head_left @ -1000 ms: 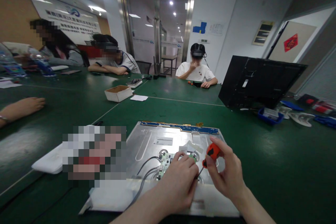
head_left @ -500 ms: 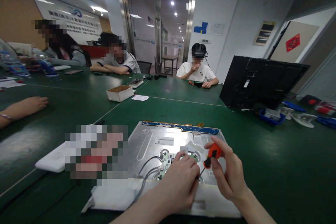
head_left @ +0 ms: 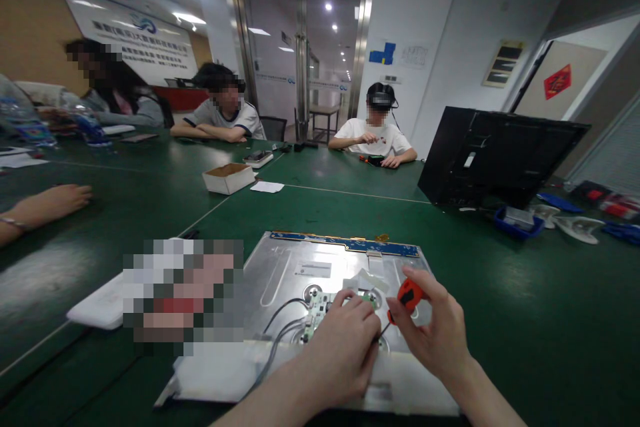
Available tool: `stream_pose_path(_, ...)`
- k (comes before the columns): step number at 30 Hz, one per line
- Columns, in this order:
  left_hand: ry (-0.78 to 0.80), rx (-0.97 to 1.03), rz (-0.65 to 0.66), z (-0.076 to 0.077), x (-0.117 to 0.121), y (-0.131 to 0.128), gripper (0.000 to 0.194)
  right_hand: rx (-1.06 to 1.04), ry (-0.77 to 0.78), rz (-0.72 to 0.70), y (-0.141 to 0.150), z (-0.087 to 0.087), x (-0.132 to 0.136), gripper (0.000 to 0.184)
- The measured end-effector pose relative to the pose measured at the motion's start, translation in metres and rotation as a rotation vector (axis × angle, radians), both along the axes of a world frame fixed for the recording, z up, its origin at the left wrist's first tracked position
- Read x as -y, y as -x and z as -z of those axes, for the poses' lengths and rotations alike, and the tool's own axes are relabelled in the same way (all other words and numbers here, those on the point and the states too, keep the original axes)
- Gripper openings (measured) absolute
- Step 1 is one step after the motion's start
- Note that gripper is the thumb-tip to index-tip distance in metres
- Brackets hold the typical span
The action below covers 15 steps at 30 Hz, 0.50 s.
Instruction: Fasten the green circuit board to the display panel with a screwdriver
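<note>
A flat silver metal panel lies on the table before me, with a small green circuit board near its middle. My left hand rests over the right part of this board, its fingers curled down; what lies beneath the fingertips is hidden. An orange and black screwdriver is held by its handle between the thumb and fingers of my right hand. Its thin shaft slants down toward my left fingers, where the tip is hidden. Grey and black cables run from the board's left side.
A blue strip board lines the panel's far edge. Left of the panel is a white object, partly blurred out. Beyond are an open box, a black monitor and a blue tray. Another person's hand rests at left; several people sit around.
My right thumb and fingers have shifted around the screwdriver handle, which has turned slightly. My left hand has stayed put. The person opposite has lowered a hand from the face.
</note>
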<state>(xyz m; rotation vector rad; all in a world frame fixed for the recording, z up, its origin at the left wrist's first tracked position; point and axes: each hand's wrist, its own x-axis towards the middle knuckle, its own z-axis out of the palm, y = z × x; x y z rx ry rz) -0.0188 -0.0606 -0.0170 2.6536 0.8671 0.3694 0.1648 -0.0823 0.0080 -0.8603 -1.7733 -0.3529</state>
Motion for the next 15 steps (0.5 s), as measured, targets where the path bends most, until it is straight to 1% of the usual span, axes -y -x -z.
stream_pose_path(4,-0.001,0.005,0.000,0.0002,0.0010,0.0003,0.020,-0.016,0.042,-0.054,0.0005,-0.0030,0.0020,0.035)
stream_pose_path(9,-0.029,0.001,-0.007,0.0019,0.0011,0.0000,0.013,-0.030,0.096,-0.116,0.0010,-0.0053,0.0051,0.046)
stream_pose_path(12,-0.037,0.003,-0.007,0.0022,0.0007,-0.0001,0.012,-0.037,0.095,-0.084,0.0019,-0.0047,0.0052,0.046)
stream_pose_path(15,-0.032,0.006,-0.012,0.0012,0.0008,0.0001,0.014,-0.029,0.062,-0.044,0.0028,-0.0036,0.0043,0.039)
